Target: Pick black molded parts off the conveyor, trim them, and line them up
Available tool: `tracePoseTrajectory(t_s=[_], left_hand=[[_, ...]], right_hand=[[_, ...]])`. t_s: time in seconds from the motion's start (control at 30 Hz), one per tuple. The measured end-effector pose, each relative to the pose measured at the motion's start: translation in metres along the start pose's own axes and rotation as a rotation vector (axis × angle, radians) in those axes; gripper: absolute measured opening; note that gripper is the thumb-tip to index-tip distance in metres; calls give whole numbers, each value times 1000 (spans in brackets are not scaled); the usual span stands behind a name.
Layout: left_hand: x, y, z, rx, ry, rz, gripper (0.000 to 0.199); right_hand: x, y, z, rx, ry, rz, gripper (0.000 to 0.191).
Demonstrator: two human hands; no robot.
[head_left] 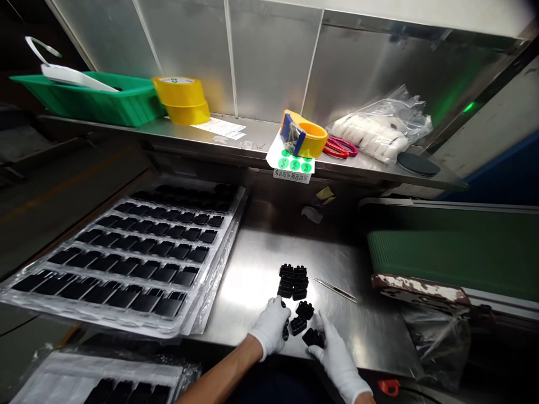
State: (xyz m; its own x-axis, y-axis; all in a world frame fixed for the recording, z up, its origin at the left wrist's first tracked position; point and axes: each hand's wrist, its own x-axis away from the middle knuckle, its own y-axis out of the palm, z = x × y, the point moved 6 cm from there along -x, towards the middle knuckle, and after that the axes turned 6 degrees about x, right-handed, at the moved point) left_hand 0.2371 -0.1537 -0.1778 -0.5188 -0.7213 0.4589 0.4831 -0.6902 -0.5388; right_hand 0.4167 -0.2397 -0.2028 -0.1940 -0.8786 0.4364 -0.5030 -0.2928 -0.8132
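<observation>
My left hand [272, 325], in a white glove, curls around small black molded parts [285, 330] near the front of the steel table [252, 264]. My right hand [334, 348], gloved too, has its thumb and fingers around another black knobbed part [313, 338]. Between the hands lie two loose black parts [300, 324]. Just beyond them, several more sit in a tight cluster [293, 280] of short rows. A pair of metal tweezers [336, 290] rests to the right of that cluster. The fingertips of my left hand are partly hidden.
At left, stacked clear trays [196, 292] hold rows of black pieces. A green conveyor belt [455, 252] runs at right. The shelf above bears a green bin [105, 104], yellow tape rolls [183, 101], a tape dispenser [305, 136], red scissors [341, 147] and bagged white gloves [373, 134].
</observation>
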Motion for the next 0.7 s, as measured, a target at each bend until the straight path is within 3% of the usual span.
tracePoseTrajectory(t_s=[0.13, 0.3, 0.47, 0.6, 0.7], left_hand=[[3, 3, -6, -107, -50, 54, 45], [4, 11, -11, -138, -76, 85, 47], [-4, 14, 5, -113, -49, 73, 48], [-11, 15, 19, -84, -12, 73, 52], [-11, 15, 18, -64, -13, 71, 61]], right_hand=[[0, 10, 1, -44, -56, -73, 84], [-2, 3, -17, -58, -118, -92, 91], [-16, -12, -27, 61, -93, -83, 112], [-28, -11, -39, 109, -191, -150, 108], [-29, -8, -46, 189, -205, -162, 107]])
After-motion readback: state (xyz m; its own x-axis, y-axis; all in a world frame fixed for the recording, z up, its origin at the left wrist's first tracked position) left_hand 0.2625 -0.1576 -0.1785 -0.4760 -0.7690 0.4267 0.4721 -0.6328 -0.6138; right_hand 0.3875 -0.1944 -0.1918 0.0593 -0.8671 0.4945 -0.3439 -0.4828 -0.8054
